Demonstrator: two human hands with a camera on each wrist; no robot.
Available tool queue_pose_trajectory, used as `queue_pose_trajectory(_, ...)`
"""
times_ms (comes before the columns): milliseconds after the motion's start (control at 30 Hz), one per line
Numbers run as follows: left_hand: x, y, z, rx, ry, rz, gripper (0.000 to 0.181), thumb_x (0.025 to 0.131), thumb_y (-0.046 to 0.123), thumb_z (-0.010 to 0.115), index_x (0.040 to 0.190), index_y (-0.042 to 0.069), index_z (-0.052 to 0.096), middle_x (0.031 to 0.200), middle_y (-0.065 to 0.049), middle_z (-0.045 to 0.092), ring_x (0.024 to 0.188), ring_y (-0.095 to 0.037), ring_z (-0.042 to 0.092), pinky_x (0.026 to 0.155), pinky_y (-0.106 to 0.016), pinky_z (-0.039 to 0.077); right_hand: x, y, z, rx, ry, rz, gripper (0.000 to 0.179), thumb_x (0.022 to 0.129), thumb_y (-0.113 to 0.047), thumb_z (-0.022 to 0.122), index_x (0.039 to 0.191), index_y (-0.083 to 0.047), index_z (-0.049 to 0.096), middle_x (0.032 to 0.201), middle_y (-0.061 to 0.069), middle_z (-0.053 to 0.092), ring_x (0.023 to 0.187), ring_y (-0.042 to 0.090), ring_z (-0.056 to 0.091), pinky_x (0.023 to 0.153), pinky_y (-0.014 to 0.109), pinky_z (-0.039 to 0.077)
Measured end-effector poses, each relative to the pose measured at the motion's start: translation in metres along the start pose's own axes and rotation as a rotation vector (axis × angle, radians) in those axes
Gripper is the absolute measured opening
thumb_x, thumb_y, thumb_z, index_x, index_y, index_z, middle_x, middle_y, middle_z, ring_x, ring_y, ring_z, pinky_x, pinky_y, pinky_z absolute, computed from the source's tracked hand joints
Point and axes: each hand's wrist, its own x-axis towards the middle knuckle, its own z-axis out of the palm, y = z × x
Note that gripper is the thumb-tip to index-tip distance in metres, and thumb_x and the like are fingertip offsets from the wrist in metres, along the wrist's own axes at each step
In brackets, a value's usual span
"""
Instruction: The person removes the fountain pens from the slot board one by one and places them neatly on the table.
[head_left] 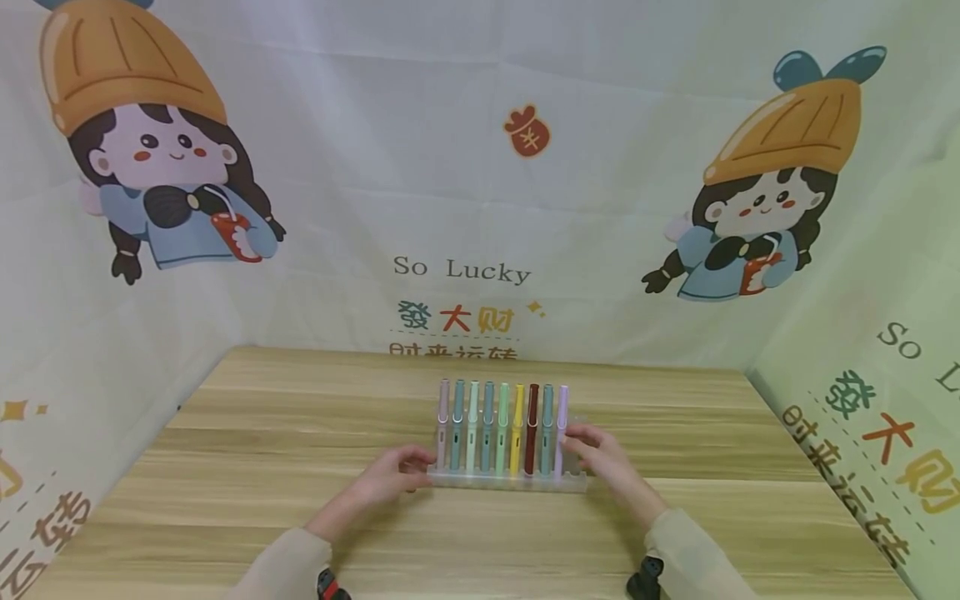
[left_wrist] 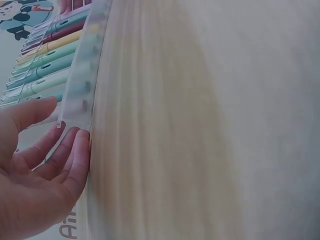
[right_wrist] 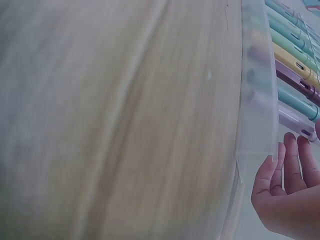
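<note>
A clear plastic pen stand [head_left: 480,481] holds a row of several coloured pens with clips, lying side by side on a slope. At its left end is my left hand [head_left: 393,471], fingers loosely bent around the corner. In the left wrist view the thumb [left_wrist: 42,111] reaches beside the end pen, while the other fingertips sit close to the stand's edge. My right hand [head_left: 600,454] is at the right end, its fingertips at the lilac pen [head_left: 562,408] and appearing to pinch it. The right wrist view cuts off part of the thumb. An unfilled slot lies right of the lilac pen.
The stand rests on a wood-grain table [head_left: 300,417]. A printed cloth [head_left: 465,167] hangs behind the table and along both sides. Black wrist straps [head_left: 647,577] show below the sleeves.
</note>
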Motion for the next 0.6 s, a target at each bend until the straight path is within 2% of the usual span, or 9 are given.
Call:
queue_pose_trajectory(267, 0.0019, -0.0038, 0.0009, 0.006, 0.009, 0.015, 0.027, 0.076, 0.002, 0.062, 0.099, -0.01, 0.054, 0.085, -0.008, 0.056, 0.076, -0.019, 0.053, 0.063, -0.032, 0.048, 0.0038, 0.004, 0.0045, 0.033, 0.018, -0.017, 0.028, 0.08, -0.008, 0.061, 0.103, 0.007, 0.056, 0.089, 0.007, 0.059, 0.079, 0.018, 0.053, 0.065, 0.03, 0.045)
queue_pose_trajectory(600, 0.0026, -0.0012, 0.0021, 0.008, 0.03, -0.011, 0.021, 0.078, 0.0, 0.059, 0.097, -0.009, 0.054, 0.083, -0.008, 0.056, 0.073, -0.017, 0.052, 0.061, -0.03, 0.048, 0.0057, 0.0035, 0.0056, 0.056, 0.022, -0.02, 0.03, 0.08, -0.008, 0.061, 0.103, 0.009, 0.055, 0.086, 0.007, 0.06, 0.075, 0.019, 0.054, 0.06, 0.028, 0.046)
